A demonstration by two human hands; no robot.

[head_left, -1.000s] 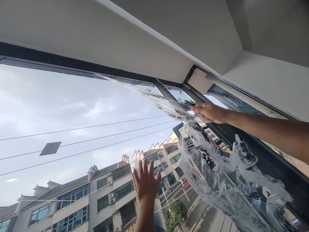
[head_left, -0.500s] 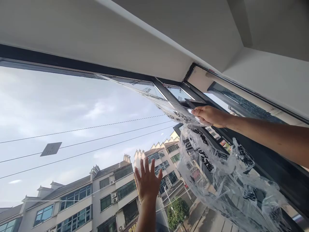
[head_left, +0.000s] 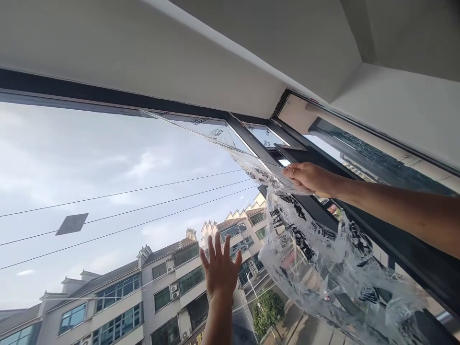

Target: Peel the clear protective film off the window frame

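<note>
Window pane (head_left: 108, 158), large and dark-framed, filling the lower left under a white ceiling (head_left: 215, 43); sky, power lines and apartment buildings (head_left: 118, 297) showing through the glass. Dark window frame (head_left: 395, 239) running diagonally down to the right, with smaller upper panes beyond it.

Clear protective film (head_left: 323, 258), printed with black lettering, half peeled from the glass: one taut sheet stretching from the upper frame down to the right hand, the rest hanging in a crumpled, wrinkled mass below and to the right of that hand, against the frame.

Right hand (head_left: 309, 176) reaching in from the right edge, grip clenched on the film's gathered edge, apparently to keep the sheet taut and lifted away from the pane.

Left hand (head_left: 220, 272) raised from the bottom centre, fingers spread, grip released, holding nothing; palm towards the glass, likely braced flat on it for steadiness, though contact cannot be confirmed.

Small grey rectangular sticker (head_left: 72, 224) on the pane at the left, well apart from both hands.
</note>
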